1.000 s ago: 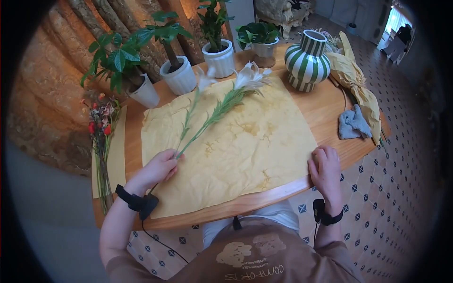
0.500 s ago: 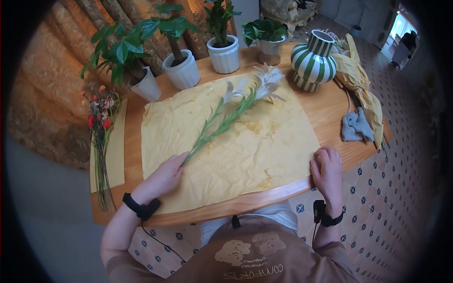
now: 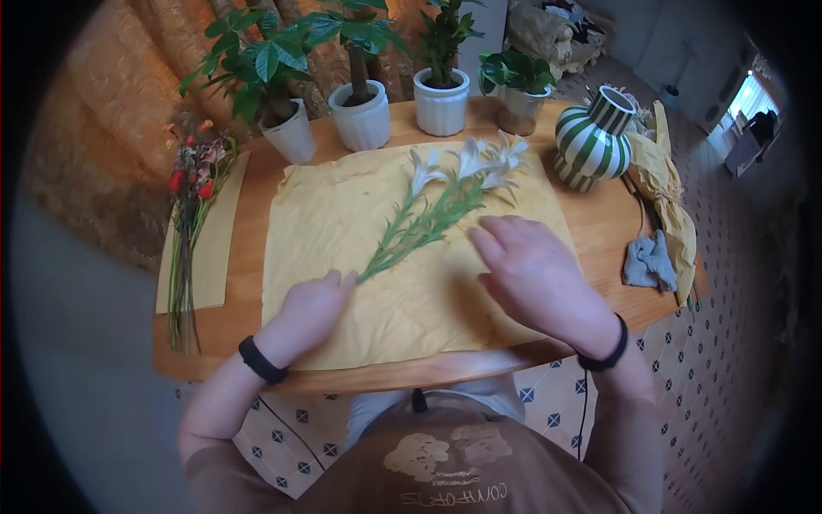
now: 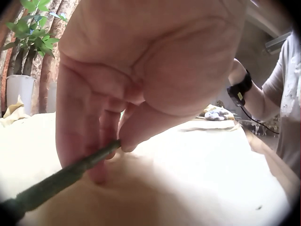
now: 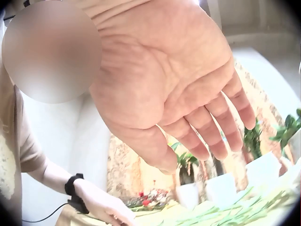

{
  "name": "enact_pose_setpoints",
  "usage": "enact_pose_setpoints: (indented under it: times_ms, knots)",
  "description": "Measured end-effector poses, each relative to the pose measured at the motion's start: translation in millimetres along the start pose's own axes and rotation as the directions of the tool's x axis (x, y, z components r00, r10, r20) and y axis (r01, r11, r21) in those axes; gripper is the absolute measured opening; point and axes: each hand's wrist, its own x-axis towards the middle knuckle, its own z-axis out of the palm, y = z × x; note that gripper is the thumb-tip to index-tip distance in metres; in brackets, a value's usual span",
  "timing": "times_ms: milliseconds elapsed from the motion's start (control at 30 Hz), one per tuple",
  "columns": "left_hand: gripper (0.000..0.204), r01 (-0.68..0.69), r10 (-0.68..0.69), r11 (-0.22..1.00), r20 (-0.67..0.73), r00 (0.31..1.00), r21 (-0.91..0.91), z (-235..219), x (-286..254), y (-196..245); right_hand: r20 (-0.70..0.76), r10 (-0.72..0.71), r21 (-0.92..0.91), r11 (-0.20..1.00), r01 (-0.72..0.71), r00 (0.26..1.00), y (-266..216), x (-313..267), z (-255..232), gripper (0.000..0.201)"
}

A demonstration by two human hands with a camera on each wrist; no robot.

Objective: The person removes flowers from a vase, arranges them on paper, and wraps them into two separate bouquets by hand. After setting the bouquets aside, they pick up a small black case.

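White lilies point(image 3: 471, 161) on leafy green stems point(image 3: 424, 224) slant across a sheet of crumpled yellow wrapping paper point(image 3: 402, 317), blooms toward the back right. My left hand point(image 3: 310, 315) pinches their lower end; in the left wrist view a green stem point(image 4: 51, 187) lies between thumb and fingers. Over the right part of the paper, my right hand point(image 3: 535, 276) hovers close beside the stems, holding nothing. Its palm faces the camera in the right wrist view, with the fingers point(image 5: 202, 123) fairly straight and slightly spread.
Several potted plants point(image 3: 441, 101) line the table's back edge. A green-and-white striped vase point(image 3: 592, 144) stands at the back right, near a paper-wrapped bundle point(image 3: 664, 184) and a grey cloth point(image 3: 649, 261). Red and pink flowers point(image 3: 193, 184) lie along the left on a yellow sheet point(image 3: 224, 231).
My right hand has left the table's front right edge and moved in over the paper. The left hand has lowered the lilies toward the paper, and the blooms now fan apart. The view has shifted.
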Motion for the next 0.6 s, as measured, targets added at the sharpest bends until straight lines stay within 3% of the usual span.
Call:
enact_pose_setpoints:
  times_ms: [67, 133, 267, 400, 600]
  knots:
    - [0.042, 0.010, -0.010, 0.996, -0.006, 1.000, 0.083, 7.8, 1.0, 4.6, 0.023, -0.056, -0.032, 0.998, 0.057, 0.998, 2.9, 25.4, 35.2, 0.050]
    - [0.038, 0.026, -0.018, 0.989, -0.055, 0.998, 0.145, 13.3, 0.9, 9.7, -0.112, -0.244, -0.139, 0.964, 0.228, 0.963, 4.9, 46.2, 64.8, 0.041]
    - [0.034, 0.039, 0.000, 0.977, -0.185, 0.983, 0.211, 18.7, -2.5, 16.4, -0.123, -0.333, -0.201, 0.931, 0.305, 0.935, 8.7, 77.5, 96.3, 0.044]
    - [0.032, 0.003, 0.022, 0.996, -0.281, 0.960, 0.086, 29.9, 1.2, 13.6, 0.077, -0.279, -0.246, 0.925, 0.289, 0.957, 11.6, 98.9, 90.4, 0.045]
    - [0.019, 0.130, -0.104, 0.990, -0.352, 0.930, 0.050, 32.4, 2.3, 19.5, 0.189, -0.228, -0.341, 0.897, 0.281, 0.955, 15.6, 94.7, 91.4, 0.052]
